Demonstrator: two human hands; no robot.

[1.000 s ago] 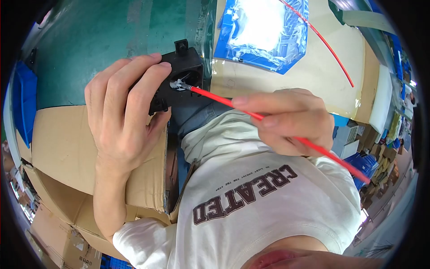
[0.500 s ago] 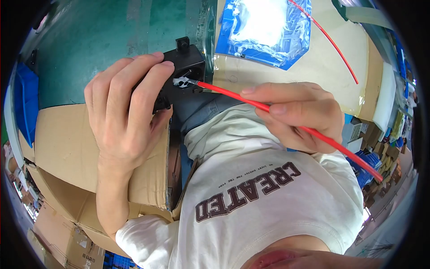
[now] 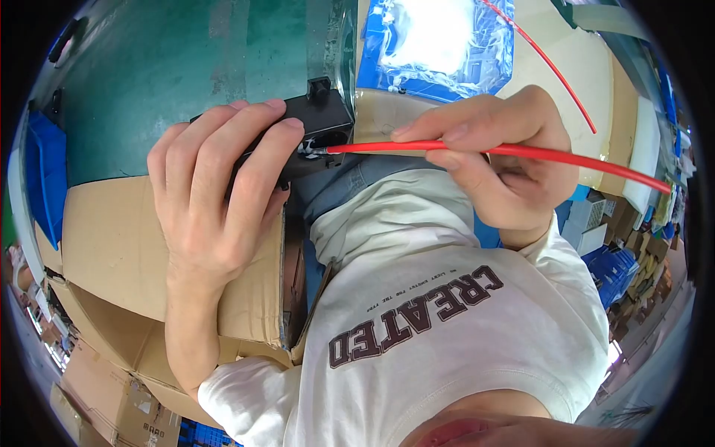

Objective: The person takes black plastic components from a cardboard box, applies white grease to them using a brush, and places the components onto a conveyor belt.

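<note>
The right hand (image 3: pixel 514 156) is bordered by a blue tray (image 3: pixel 370 74) (smeared with white), a red rod (image 3: pixel 556 72) lying past it; the left forearm is underlain by a cardboard box (image 3: pixel 164 253). At the green tabletop's (image 3: pixel 141 97) near edge, a black housing (image 3: pixel 331 115) is clasped by the left hand (image 3: pixel 216 175); a red brush (image 3: pixel 372 147) is pinched in the right, tip at the housing's opening. Room is offered beyond the left knuckles.
</note>
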